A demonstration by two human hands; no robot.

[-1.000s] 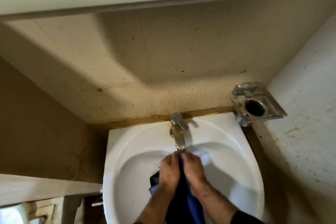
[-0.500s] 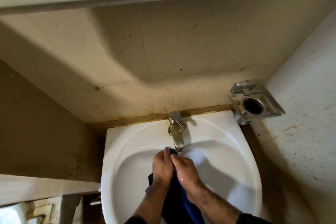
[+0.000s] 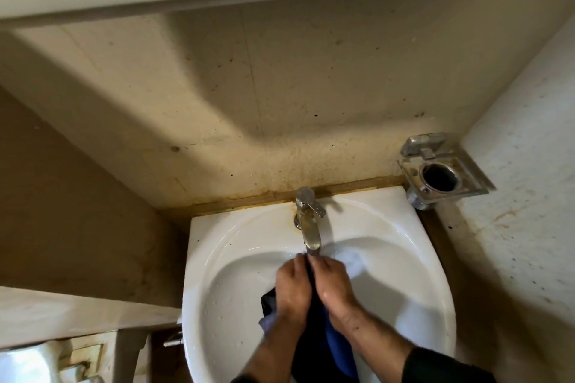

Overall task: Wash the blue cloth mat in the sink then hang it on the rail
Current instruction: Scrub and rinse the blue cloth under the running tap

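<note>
- Your left hand (image 3: 292, 291) and right hand (image 3: 334, 284) sit pressed side by side in the sink (image 3: 217, 258), fingers curled, both gripping the mat (image 3: 337, 348) bunched between them.
- Mat: dark blue, inside the basin, trailing from your hands toward 6 o'clock between your forearms.
- Tap (image 3: 308, 222) at 12 o'clock from your hands; its spout ends just above your fingertips.
- Metal holder (image 3: 441, 172) on the wall at 2 o'clock from the tap.
</note>
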